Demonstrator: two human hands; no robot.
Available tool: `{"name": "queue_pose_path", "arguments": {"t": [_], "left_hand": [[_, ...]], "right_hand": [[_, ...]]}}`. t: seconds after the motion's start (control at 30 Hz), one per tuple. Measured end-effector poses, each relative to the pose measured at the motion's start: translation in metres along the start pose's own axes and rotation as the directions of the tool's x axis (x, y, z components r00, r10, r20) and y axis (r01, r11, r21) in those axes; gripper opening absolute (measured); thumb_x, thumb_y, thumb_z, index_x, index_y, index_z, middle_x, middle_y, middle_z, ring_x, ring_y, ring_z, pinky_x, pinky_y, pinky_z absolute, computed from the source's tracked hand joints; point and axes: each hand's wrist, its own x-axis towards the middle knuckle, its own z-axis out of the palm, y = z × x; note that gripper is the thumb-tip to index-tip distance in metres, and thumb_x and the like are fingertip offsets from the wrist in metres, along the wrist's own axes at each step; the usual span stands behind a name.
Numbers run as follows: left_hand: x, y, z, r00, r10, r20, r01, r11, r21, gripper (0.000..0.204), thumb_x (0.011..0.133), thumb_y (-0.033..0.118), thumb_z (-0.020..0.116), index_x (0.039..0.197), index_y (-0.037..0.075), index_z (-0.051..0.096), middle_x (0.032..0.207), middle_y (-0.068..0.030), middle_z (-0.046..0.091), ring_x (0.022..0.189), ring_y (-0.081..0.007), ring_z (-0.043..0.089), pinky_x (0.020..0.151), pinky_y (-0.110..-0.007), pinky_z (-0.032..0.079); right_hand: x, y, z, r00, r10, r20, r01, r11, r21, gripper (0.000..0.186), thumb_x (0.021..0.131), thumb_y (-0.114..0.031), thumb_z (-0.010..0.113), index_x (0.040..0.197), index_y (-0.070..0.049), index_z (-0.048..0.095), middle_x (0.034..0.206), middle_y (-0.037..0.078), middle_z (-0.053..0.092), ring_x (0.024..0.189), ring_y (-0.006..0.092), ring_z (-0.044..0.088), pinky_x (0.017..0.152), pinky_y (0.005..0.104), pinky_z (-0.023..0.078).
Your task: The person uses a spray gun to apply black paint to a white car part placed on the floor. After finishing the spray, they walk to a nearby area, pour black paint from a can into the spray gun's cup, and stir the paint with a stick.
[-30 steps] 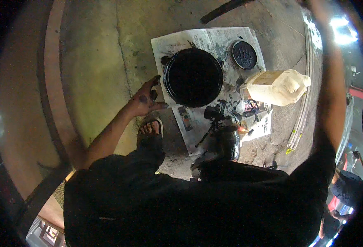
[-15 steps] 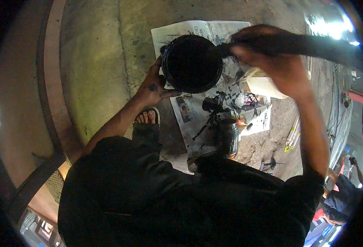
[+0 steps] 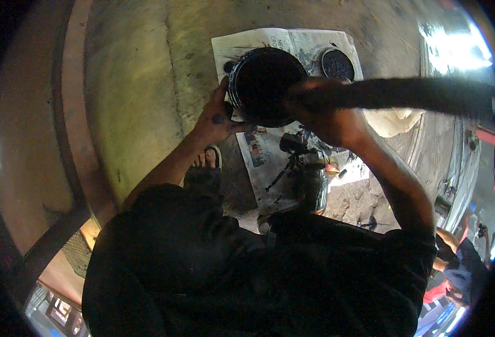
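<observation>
The bucket (image 3: 234, 95) stands on newspaper (image 3: 247, 45) on the floor (image 3: 129, 95), with 2 hands at it. The left hand (image 3: 218, 112) is spread wide against its left side. The right hand (image 3: 331, 121), at the right rim, is closed around a dark bar (image 3: 410, 92), whose near end is hard to see. A dish (image 3: 338, 65) sits just beside.
</observation>
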Motion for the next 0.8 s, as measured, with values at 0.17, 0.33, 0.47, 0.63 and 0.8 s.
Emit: {"name": "queue_pose_path", "arguments": {"t": [0.17,0.33,0.47,0.63,0.8], "left_hand": [[-0.003,0.001,-0.001,0.999,-0.045,0.025,0.044,0.999,0.016,0.136,0.056,0.042,0.097,0.154,-0.004,0.014,0.150,-0.0274,0.035,0.138,-0.0407,0.039,0.115,-0.044,0.037],[-0.005,0.000,-0.002,0.999,-0.041,0.021,0.041,0.999,0.008,0.135,0.057,0.042,0.096,0.155,-0.002,0.013,0.150,-0.0266,0.035,0.139,-0.0403,0.038,0.115,-0.044,0.035],[-0.004,0.000,-0.001,0.998,-0.059,0.035,0.061,0.996,-0.072,0.135,0.058,0.043,0.095,0.156,0.001,0.012,0.151,-0.0257,0.034,0.140,-0.0407,0.037,0.116,-0.045,0.034],[-0.003,0.001,-0.001,0.997,-0.070,0.044,0.069,0.997,0.041,0.134,0.059,0.045,0.095,0.157,0.005,0.012,0.151,-0.0247,0.034,0.139,-0.0411,0.038,0.115,-0.045,0.036],[-0.004,0.003,-0.002,0.998,-0.050,0.030,0.051,0.998,-0.028,0.136,0.057,0.042,0.097,0.156,0.004,0.012,0.151,-0.0242,0.034,0.137,-0.0395,0.041,0.113,-0.045,0.038]], "right_hand": [[0.023,0.008,0.006,0.947,-0.028,-0.321,0.072,0.990,0.124,0.018,0.090,-0.024,0.067,0.097,-0.007,0.066,0.094,0.016,0.067,0.086,0.0379,0.065,0.077,0.0474,0.052],[0.017,0.008,0.000,0.964,-0.149,-0.222,0.112,0.979,-0.172,0.018,0.088,-0.026,0.069,0.095,-0.010,0.068,0.089,0.015,0.067,0.085,0.0364,0.066,0.076,0.0463,0.052],[0.006,0.000,0.003,0.998,-0.055,-0.026,0.054,0.998,-0.039,0.019,0.087,-0.028,0.070,0.096,-0.011,0.070,0.090,0.015,0.068,0.086,0.0353,0.068,0.076,0.0453,0.053],[0.020,0.010,0.010,0.967,0.015,-0.256,-0.009,1.000,0.024,0.021,0.088,-0.029,0.069,0.098,-0.011,0.070,0.094,0.014,0.069,0.086,0.0350,0.068,0.074,0.0445,0.054],[0.006,0.009,-0.003,0.987,-0.101,-0.122,0.065,0.961,-0.268,0.022,0.089,-0.029,0.068,0.100,-0.010,0.069,0.096,0.015,0.069,0.087,0.0368,0.067,0.074,0.0454,0.053]]}}
